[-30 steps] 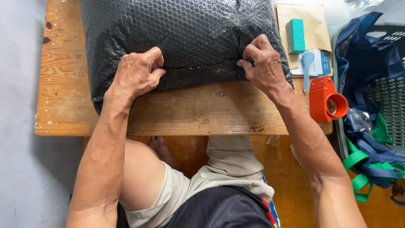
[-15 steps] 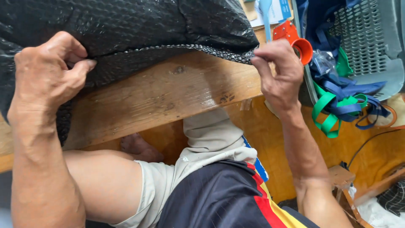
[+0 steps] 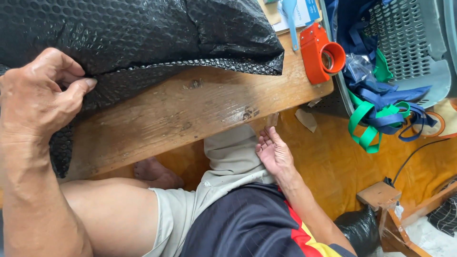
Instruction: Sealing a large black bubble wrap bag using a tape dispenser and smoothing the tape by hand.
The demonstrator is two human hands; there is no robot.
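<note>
A bulky package in black bubble wrap [image 3: 143, 38] lies on a worn wooden table [image 3: 190, 114]. My left hand [image 3: 38, 100] pinches the wrap's lower edge at the left, fingers curled tight on it. My right hand [image 3: 273, 152] is below the table's front edge, above my knee, palm open and fingers apart. Its fingertips reach up towards a short strip of clear tape [image 3: 272, 119] that hangs from the table edge. Whether they touch the strip I cannot tell.
An orange tape dispenser [image 3: 323, 54] sits at the table's right corner, with a light blue tool [image 3: 291, 21] on papers behind it. Right of the table stands a grey plastic basket [image 3: 414, 52] spilling blue and green straps [image 3: 376, 119]. A wooden block [image 3: 378, 195] and a cable lie on the orange floor.
My right hand has let go of the bubble wrap's right corner and dropped below the table edge. My left hand still grips the wrap. The view has shifted closer.
</note>
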